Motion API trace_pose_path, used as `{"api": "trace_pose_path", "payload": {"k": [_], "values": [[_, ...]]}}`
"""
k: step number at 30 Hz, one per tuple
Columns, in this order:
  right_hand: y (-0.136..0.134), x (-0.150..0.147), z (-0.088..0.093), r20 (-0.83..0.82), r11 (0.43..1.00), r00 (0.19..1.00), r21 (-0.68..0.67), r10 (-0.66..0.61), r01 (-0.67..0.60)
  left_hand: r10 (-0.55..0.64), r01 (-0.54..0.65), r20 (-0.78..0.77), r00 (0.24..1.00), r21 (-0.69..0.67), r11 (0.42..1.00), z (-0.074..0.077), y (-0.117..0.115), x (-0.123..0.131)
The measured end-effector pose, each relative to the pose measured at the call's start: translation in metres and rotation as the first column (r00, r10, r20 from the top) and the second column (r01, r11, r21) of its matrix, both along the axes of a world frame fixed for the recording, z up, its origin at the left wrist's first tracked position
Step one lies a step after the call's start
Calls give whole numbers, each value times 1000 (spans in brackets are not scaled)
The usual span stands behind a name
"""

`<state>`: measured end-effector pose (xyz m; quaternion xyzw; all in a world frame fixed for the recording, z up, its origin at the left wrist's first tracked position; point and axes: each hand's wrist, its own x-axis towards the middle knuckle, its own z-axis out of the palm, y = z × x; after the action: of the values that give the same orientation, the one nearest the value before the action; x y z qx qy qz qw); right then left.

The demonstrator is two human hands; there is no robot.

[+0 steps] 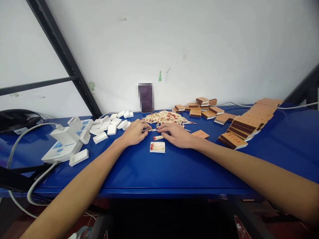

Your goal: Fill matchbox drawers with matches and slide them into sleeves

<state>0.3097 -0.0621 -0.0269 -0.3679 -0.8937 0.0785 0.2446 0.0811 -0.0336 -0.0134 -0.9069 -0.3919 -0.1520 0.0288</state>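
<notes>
Red-tipped wooden matches [166,117] lie in a loose pile on the blue table. At the pile's near edge, my left hand [135,132] has its fingers curled and pinched on the left ends of a few matches [153,130]. Opposite it, my right hand [177,135] bends its fingers around the right ends of the same matches. A small bunch of matches [158,137] lies flat beside my right thumb. Nearer to me sits an open white matchbox tray [157,151] with several matches in it, red heads to the left.
White empty trays [111,129] are scattered left, beside a power strip [59,151] with plugged-in chargers and cables. Brown matchboxes [195,113] lie at the back right, with stacked rows [245,122] farther right. One matchbox cover [200,134] lies by my right wrist. A blurred dark upright object [146,97] leans on the wall.
</notes>
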Motion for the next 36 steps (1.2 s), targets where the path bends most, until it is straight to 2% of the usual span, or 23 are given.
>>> {"api": "trace_pose_path", "payload": {"k": [5,14,22,36], "values": [[0,0,0,-30,1000,999,19,11,-10,-25,25,-1,1000,-15,1000,1,0,1],[3,0,-3,-33,999,999,26,-18,19,-73,76,97,993,-35,996,3,-1,2],[3,1,-3,-17,999,999,4,-37,37,-52,69,168,984,-98,993,3,-1,3],[3,2,-3,-18,998,998,2,-64,64,-29,34,126,992,-44,998,6,-3,3]]}}
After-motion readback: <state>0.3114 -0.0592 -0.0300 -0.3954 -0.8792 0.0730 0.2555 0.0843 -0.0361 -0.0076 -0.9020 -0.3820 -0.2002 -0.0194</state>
